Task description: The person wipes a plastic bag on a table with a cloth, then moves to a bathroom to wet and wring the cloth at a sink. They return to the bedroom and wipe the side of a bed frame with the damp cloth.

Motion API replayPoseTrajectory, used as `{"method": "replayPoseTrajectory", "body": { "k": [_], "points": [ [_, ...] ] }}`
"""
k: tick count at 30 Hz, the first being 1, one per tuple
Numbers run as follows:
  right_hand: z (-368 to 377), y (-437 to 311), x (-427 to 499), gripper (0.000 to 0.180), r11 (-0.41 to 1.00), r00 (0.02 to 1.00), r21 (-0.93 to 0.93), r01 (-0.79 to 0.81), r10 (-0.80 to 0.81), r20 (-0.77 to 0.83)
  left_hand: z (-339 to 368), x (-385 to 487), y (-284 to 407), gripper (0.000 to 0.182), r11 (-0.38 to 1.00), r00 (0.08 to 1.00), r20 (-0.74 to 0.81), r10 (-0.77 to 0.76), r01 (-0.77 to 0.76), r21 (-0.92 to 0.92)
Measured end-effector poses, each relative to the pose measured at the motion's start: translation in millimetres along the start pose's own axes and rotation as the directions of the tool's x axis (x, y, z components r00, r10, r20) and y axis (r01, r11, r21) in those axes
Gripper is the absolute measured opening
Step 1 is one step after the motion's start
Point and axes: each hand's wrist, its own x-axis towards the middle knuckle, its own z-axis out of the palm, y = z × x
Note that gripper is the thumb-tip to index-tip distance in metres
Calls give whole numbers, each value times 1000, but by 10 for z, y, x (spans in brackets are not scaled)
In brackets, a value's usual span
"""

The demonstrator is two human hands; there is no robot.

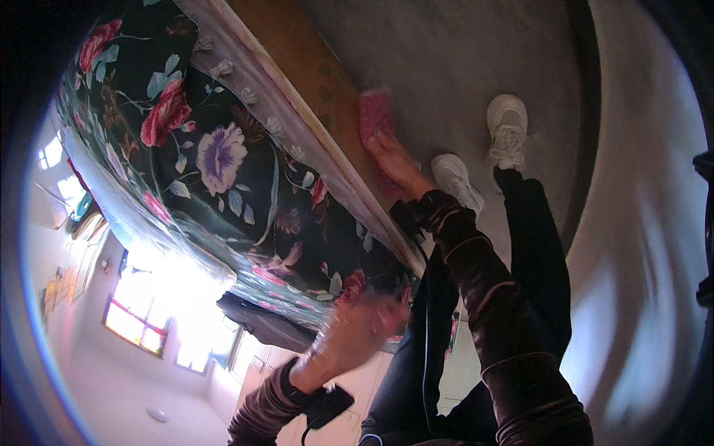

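Observation:
My right hand [391,159] reaches down and grips a pink cloth [375,114]. The cloth lies against the brown wooden side panel [312,53] of a bed. A dark floral bedspread [184,139] covers the bed, with roses and a purple flower on it. My left hand [351,329] is blurred, in front of the near end of the bedspread. Its fingers look bent, and whether anything is in them cannot be made out. Each wrist carries a black device, the left one [330,406] and the right one [408,219].
A pale tufted trim [256,100] runs along the bed's edge. My white shoes [507,125] stand on the grey floor [435,50]. A whitish curved surface [641,184] rises at the right beyond a dark band. Bright windows [136,318] and pale cabinets [268,371] appear at the lower left.

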Motion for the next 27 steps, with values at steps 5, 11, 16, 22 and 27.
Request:
{"method": "replayPoseTrajectory", "body": {
  "k": [5, 11, 16, 22, 27],
  "points": [
    [-288, -67, -262, 28, 892, 977, 411, -188, 128, 170, 684, -349, 78, 32, 455, 622, 562, 546, 343, -822],
    [-1014, -497, -641, 39, 948, 956, 245, -204, 139, 257, 822, -491, 386, 24, 452, 516, 463, 721, 156, -878],
    [-1474, -627, -984, 49, 941, 980, 278, -194, 170, 107, 444, -860, 421, 22, 438, 738, 329, 589, 51, -898],
    [-1490, -63, -1110, 49, 1000, 999, 3, -31, 31, -42, 198, -994, 208, 25, 380, 865, 124, 486, -82, -921],
    [-566, 726, -867, 44, 907, 995, 411, 93, -104, 3, 490, -614, -40, 22, 390, 909, 271, 315, 136, -911]
  ]
}}
